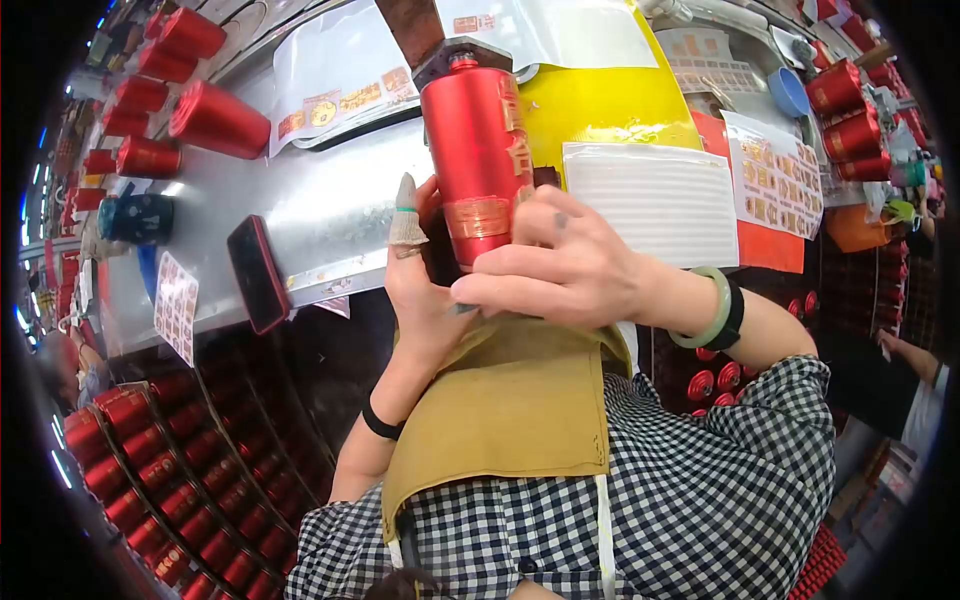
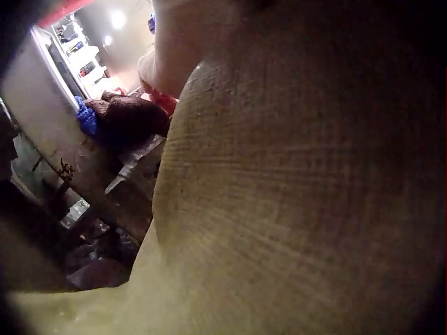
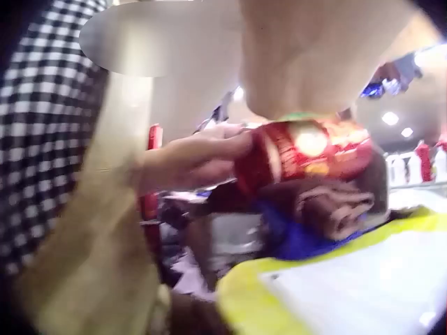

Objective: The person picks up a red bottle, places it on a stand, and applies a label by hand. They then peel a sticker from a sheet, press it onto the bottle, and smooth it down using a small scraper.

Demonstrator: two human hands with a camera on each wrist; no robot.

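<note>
A red metallic canister [image 1: 470, 150] with gold labels lies with its far end against a dark bracket [image 1: 462, 58] in the head view. The left hand [image 1: 420, 290] holds its near end from the left, a covered fingertip pointing up beside it. On the right side, the right hand [image 1: 560, 260] has curled fingers at the canister's lower right edge by a gold label, thumb near its base. The right wrist view shows the red canister [image 3: 314, 150] with the left hand [image 3: 195, 157] at its end. Skin and cloth fill most of the left wrist view.
Red cups [image 1: 220, 120] and a phone [image 1: 257, 272] lie on the left of the metal table [image 1: 220, 190]. White sheets [image 1: 650, 200], a yellow mat [image 1: 610, 100] and a sticker sheet [image 1: 775, 175] are on the right, with a blue bowl [image 1: 789, 92] behind.
</note>
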